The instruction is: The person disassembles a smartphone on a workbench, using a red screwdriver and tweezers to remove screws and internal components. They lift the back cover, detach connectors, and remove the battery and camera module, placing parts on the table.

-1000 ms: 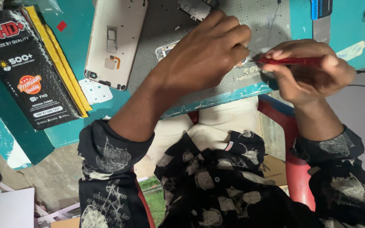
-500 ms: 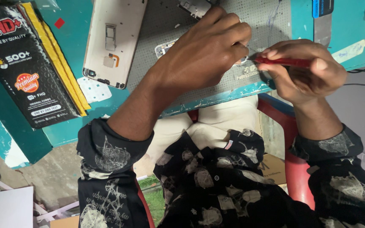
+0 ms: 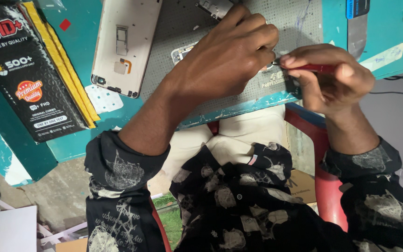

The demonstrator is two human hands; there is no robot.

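2 hands (image 3: 229, 56) (image 3: 330, 79) meet; right fingers (image 3: 299, 63) pinch a red tool (image 3: 311, 68).

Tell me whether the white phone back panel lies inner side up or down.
Inner side up: the white phone back panel shows its bare inside, with cutouts and an orange part.

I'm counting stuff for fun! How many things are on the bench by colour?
White: 1, the phone back shell
Black: 1, the flat packet
Red: 1, the tool in the right hand
Grey: 1, the work mat
Total: 4
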